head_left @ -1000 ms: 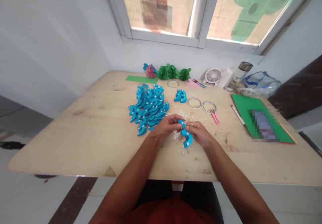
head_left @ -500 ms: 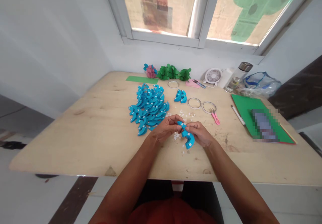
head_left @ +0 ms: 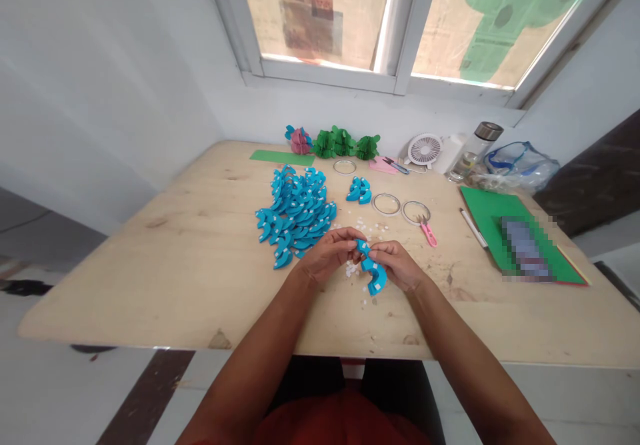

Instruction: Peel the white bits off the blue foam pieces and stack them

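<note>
Currently, the person's left hand (head_left: pixel 327 256) is gripping the upper end of a blue curved paper piece (head_left: pixel 377 278) dotted with white squares, little gap showing between thumb and fingers. The right hand (head_left: pixel 399 265) is pinching the same piece lower down, thumb pressed against it. Between the hands, the piece is slanting toward the wooden table (head_left: pixel 175 258), near scattered white scraps (head_left: pixel 351 270). A heap of similar blue pieces (head_left: pixel 295 208) is lying beside the left hand; pink-handled snips (head_left: pixel 429 234) are resting beyond the right.
</note>
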A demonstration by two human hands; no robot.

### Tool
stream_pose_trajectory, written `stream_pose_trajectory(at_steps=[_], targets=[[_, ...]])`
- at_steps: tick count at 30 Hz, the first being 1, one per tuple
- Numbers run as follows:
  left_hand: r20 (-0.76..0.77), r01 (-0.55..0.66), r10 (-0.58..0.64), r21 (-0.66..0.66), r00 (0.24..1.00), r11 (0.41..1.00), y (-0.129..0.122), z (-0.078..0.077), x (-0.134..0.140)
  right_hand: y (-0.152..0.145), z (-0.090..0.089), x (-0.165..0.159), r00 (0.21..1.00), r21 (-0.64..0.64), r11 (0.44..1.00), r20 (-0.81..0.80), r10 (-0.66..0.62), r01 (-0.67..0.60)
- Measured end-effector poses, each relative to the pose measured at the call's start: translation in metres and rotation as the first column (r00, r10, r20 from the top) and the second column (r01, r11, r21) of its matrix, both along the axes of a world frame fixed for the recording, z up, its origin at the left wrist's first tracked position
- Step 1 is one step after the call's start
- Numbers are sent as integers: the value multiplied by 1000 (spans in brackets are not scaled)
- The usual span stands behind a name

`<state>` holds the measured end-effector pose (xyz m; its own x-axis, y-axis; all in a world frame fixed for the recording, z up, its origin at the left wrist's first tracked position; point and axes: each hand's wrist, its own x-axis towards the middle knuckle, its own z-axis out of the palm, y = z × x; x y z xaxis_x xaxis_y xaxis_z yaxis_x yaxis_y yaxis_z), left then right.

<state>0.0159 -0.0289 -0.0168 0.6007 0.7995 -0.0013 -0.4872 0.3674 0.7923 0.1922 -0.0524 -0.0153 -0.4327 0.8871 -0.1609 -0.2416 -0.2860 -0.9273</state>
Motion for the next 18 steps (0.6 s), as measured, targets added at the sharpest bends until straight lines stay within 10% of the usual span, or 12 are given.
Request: stream_pose_trajectory(at_steps=[13, 18], targets=[[-30, -6, 8, 51, 1000, 999, 3, -5, 0, 0, 0, -1, 999, 23, 999, 33, -31, 30], [-245, -181, 246, 259, 938, 949, 1, 2, 7, 2, -5, -2, 990, 91, 993, 113, -89, 79]])
